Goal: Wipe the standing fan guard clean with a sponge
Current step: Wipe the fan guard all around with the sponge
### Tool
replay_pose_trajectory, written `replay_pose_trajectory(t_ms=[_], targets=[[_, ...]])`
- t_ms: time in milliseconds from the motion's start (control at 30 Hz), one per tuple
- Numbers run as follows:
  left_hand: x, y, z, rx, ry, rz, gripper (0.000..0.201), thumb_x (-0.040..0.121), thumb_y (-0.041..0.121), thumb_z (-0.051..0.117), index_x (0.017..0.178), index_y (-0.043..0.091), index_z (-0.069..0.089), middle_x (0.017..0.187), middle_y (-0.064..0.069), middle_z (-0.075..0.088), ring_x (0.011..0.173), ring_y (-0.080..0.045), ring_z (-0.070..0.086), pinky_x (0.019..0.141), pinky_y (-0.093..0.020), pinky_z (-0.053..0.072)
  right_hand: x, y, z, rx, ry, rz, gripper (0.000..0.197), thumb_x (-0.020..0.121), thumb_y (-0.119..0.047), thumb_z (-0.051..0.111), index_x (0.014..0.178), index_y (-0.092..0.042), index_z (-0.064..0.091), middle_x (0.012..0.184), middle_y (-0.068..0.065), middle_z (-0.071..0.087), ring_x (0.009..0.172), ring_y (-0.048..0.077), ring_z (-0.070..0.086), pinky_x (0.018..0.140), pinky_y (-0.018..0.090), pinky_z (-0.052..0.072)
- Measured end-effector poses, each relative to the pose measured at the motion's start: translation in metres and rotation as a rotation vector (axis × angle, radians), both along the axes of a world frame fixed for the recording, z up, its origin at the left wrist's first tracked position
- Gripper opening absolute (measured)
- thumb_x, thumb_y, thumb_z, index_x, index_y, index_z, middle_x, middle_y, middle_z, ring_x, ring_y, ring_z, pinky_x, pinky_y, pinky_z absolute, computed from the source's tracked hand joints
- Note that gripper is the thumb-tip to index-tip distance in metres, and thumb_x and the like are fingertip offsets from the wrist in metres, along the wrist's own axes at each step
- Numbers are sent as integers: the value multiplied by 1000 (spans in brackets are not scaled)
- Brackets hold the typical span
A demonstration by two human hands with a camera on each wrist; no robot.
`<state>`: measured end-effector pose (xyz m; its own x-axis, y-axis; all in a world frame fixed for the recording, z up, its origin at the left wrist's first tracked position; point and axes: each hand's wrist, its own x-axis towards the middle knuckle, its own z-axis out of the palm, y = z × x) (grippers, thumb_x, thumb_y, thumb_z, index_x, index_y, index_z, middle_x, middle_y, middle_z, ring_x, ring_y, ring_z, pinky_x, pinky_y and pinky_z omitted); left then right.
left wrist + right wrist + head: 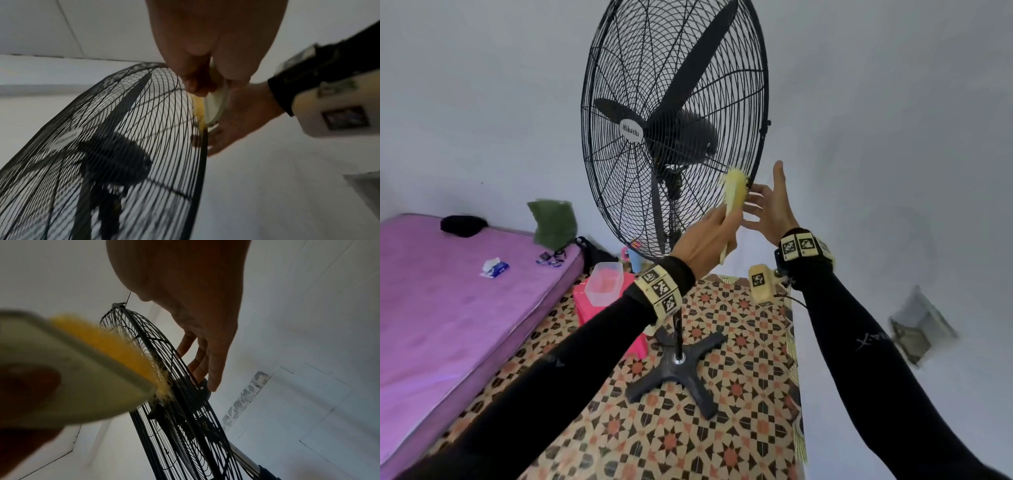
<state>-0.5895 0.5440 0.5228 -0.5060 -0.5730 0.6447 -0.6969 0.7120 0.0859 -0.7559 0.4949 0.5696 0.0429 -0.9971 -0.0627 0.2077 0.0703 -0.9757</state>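
Fan guard [674, 113]: black wire, upright on cross base [681, 363].
Sponge [736, 190]: yellow, pressed against guard's right rim.
Left hand [709, 236]: grips sponge.
Right hand [770, 202]: fingers spread, touching rim.
Clear tub [604, 282]: on pink stool [585, 301], contents unclear.
Bed [448, 294]: left, tissue pack [494, 268] on it.

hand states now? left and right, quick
Left hand: grips the yellow brush, bristles against the fan guard.
Right hand: open, straight fingers touching the guard's rim, holding nothing.
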Motion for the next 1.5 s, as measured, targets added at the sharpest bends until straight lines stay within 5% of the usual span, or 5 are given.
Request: replay_pose_trajectory(t_ms=[267, 500, 933, 1167, 1500], targets=[[4, -4, 40, -33, -167, -17, 83, 90, 3, 35, 162, 21, -3, 132, -25, 59, 100, -38, 63, 80, -49, 58, 4, 4, 0, -16, -27, -6, 78, 90, -86, 24, 119, -24, 60, 132, 10, 62, 124, 30, 60, 106, 61, 46], [31, -7, -23, 185, -384, 57, 112, 94, -1, 63, 155, 35, -23, 112, -16, 61, 90, -27, 59, 78, -47, 59, 4, 3, 0, -1, -5, -60, 89, 92, -84, 22, 134, -13, 57, 128, 11, 66, 122, 30, 61, 103, 58, 48], [38, -3, -25, 295, -295, 29, 88, 102, 14, 58, 164, 24, -3, 101, -13, 66, 72, -22, 60, 77, -44, 60, 16, 2, -8, 11, 25, -124, 79, 93, -82, 23, 121, -17, 59, 122, 8, 66, 117, 28, 62, 101, 57, 50], [66, -31, 12, 133, 298, -200, 25, 101, 19, 51, 120, 5, 60, 106, -14, 71, 76, -16, 73, 55, -20, 58, 42, -1, 1, -76, 208, -248, 94, 84, -90, 33, 152, -26, 28, 151, 13, 46, 132, 35, 50, 103, 64, 47], [130, -110, 71, 579, 936, -218, 9, 108, 22, 48, 103, 15, 51, 83, -3, 60, 61, -13, 52, 49, -22, 42, 56, -13, 30, -186, 438, -532, 95, 81, -85, 51, 143, -14, 44, 139, 14, 58, 124, 33, 57, 111, 48, 43]])
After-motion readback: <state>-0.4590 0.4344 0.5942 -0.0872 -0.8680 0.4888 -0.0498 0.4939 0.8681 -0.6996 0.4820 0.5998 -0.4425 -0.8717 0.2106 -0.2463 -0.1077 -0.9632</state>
